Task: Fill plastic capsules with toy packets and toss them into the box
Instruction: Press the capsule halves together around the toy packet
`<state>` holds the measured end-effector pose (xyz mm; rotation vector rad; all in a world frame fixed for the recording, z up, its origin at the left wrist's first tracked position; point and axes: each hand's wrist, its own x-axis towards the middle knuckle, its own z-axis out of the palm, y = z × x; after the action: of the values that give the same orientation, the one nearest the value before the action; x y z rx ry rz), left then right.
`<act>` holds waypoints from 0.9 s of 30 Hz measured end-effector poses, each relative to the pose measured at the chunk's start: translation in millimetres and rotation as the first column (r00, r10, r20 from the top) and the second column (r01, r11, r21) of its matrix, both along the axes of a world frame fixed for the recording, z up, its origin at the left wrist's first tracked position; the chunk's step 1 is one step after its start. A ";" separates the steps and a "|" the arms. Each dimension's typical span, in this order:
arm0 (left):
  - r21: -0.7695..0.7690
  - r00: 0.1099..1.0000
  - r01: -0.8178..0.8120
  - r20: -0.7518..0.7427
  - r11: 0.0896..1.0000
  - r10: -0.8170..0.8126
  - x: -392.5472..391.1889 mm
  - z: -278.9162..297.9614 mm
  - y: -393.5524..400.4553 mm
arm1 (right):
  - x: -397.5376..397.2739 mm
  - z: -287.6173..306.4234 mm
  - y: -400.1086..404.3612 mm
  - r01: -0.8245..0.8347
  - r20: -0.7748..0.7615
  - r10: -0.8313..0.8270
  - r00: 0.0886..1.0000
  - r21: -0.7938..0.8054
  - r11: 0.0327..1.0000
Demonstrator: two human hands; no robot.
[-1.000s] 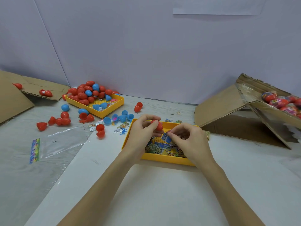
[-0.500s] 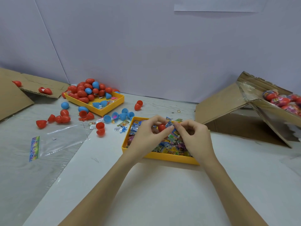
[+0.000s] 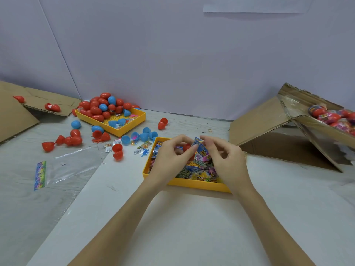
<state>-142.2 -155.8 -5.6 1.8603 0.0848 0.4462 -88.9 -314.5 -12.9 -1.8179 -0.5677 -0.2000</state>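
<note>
Here my left hand (image 3: 171, 156) pinches a red capsule (image 3: 187, 147) above the yellow tray (image 3: 194, 182) of toy packets, while my right hand (image 3: 224, 160) pinches a blue packet (image 3: 200, 148) against it. The cardboard box (image 3: 315, 121) of filled capsules sits far right on the worktop (image 3: 192, 227).

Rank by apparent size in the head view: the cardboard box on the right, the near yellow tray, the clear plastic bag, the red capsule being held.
1. cardboard box
2. near yellow tray and clear plastic bag: similar, unsure
3. red capsule, in the left hand

Packing workbench: capsule-heaped tray (image 3: 123, 131), packet tray (image 3: 192, 182), cardboard box (image 3: 299, 120).
</note>
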 end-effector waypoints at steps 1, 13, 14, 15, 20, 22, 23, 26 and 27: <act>0.015 1.000 0.010 0.006 1.000 -0.011 -0.3 0.3 0.0 | 1.0 -0.4 -0.5 -0.027 -0.009 0.027 1.000 -0.007 1.000; -0.239 0.986 0.159 -0.008 0.958 -0.166 -3.1 5.8 -0.8 | 1.9 2.1 -3.7 0.091 -0.123 -0.079 0.989 0.093 0.992; -0.227 0.987 0.156 -0.010 0.961 -0.162 -2.6 5.5 -1.1 | 0.8 2.6 -3.2 0.083 -0.123 -0.071 0.990 0.092 0.992; -0.213 0.988 0.150 -0.010 0.966 -0.156 -2.1 4.9 -1.0 | 0.3 2.6 -2.8 0.075 -0.123 -0.063 0.990 0.090 0.993; -0.144 0.993 0.113 -0.012 0.983 -0.116 -0.7 2.7 -0.6 | -0.2 1.3 -1.0 0.078 -0.127 -0.072 0.989 0.043 0.996; -0.148 0.995 0.087 -0.025 0.985 -0.092 0.0 2.1 -0.8 | 0.4 0.5 -0.6 0.089 -0.133 -0.083 0.988 0.036 0.995; -0.150 0.996 0.074 -0.032 0.986 -0.080 0.4 1.9 -0.7 | 0.6 0.3 -0.6 0.095 -0.132 -0.089 0.987 0.044 0.995; -0.162 0.996 0.071 -0.042 0.984 -0.079 1.2 2.2 -0.6 | 2.1 -0.3 -0.7 0.105 -0.109 -0.100 0.989 0.044 0.993; -0.161 0.996 0.075 -0.044 0.984 -0.083 0.9 2.3 -0.7 | 2.2 -0.5 -0.8 0.102 -0.108 -0.097 0.989 0.039 0.994</act>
<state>-141.3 -156.4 -3.3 1.7117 0.0783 0.3285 -86.8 -315.3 -13.4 -1.8040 -0.3957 -0.1814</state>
